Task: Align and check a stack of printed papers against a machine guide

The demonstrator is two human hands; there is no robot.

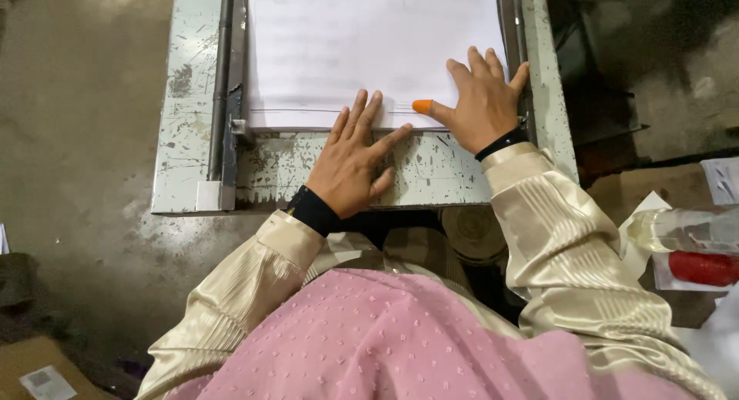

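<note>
Head view, looking down. Stack of white paper point(369, 46) lies on a worn grey metal surface point(431, 173), between side rails. Left hand point(350, 165) flat, fingers spread, tips on the paper's near edge. Right hand point(481, 100) flat w/ open grip, orange thumb cap point(422, 106) on. To square it well: keep even pressure, palms flat.

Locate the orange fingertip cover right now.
In the head view the orange fingertip cover is on the right hand's thumb, right of centre, pressed on the near edge of the white paper stack, close to the left hand.
</note>
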